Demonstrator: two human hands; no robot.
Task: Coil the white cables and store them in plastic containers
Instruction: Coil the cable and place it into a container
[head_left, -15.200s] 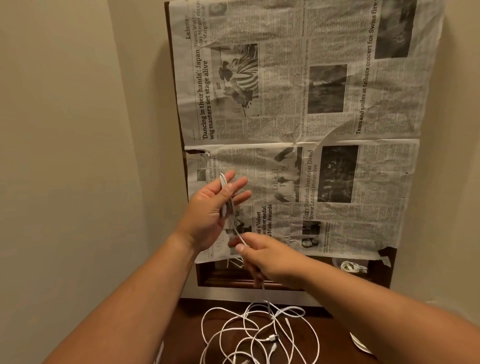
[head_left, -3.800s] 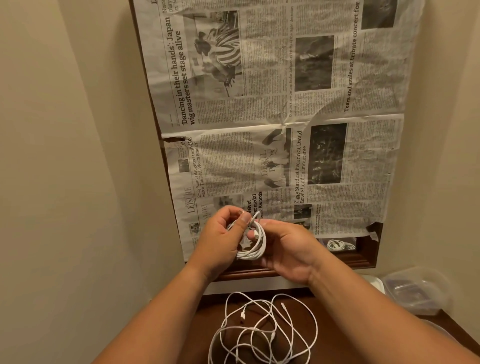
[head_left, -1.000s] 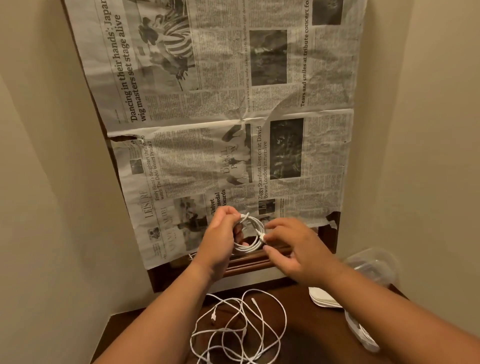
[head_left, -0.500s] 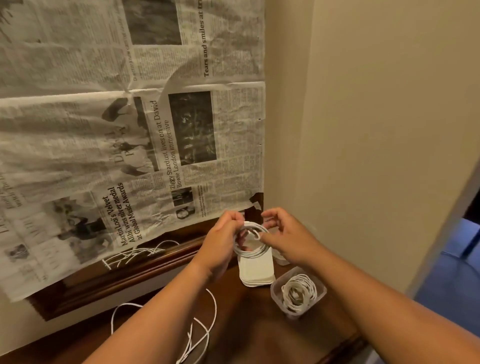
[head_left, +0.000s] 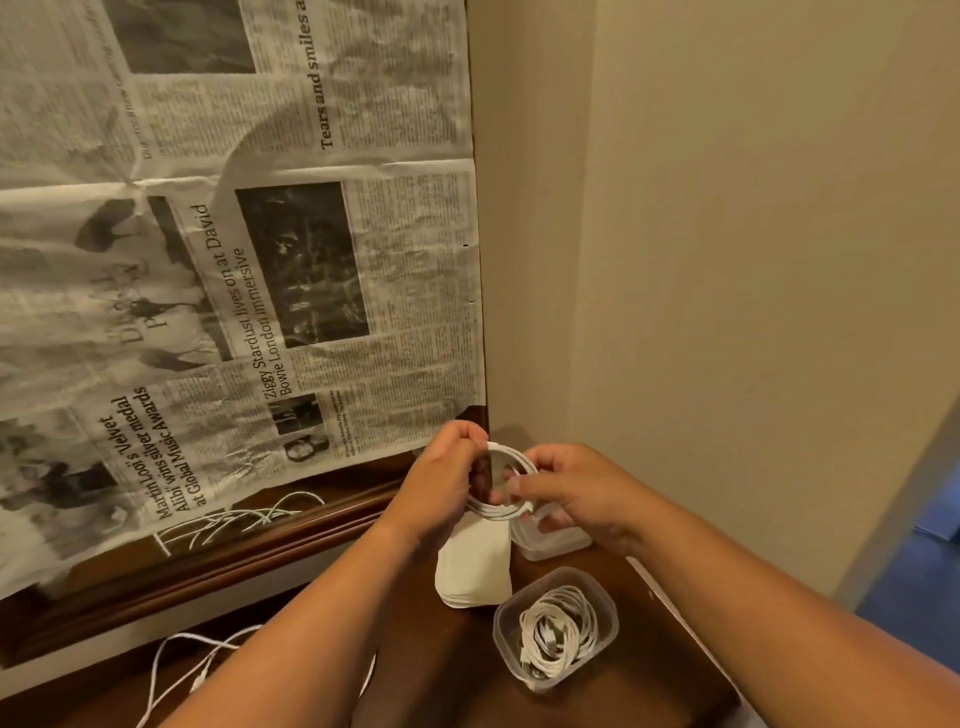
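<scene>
Both hands hold a small coil of white cable in the air over the right end of the dark wooden table. My left hand grips the coil's left side and my right hand pinches its right side. Just below the coil sits a clear plastic container, partly hidden by my right hand. Nearer me, a second clear container holds a coiled white cable. Loose white cables lie on the table at the lower left.
A stack of white lids lies beside the containers. Newspaper covers a wood-framed panel on the wall behind. A beige wall closes the right side, and the table's right edge drops to a blue floor.
The view has swung right from the loose cables to the containers. Both hands have carried the finished coil right and down, over the far container.
</scene>
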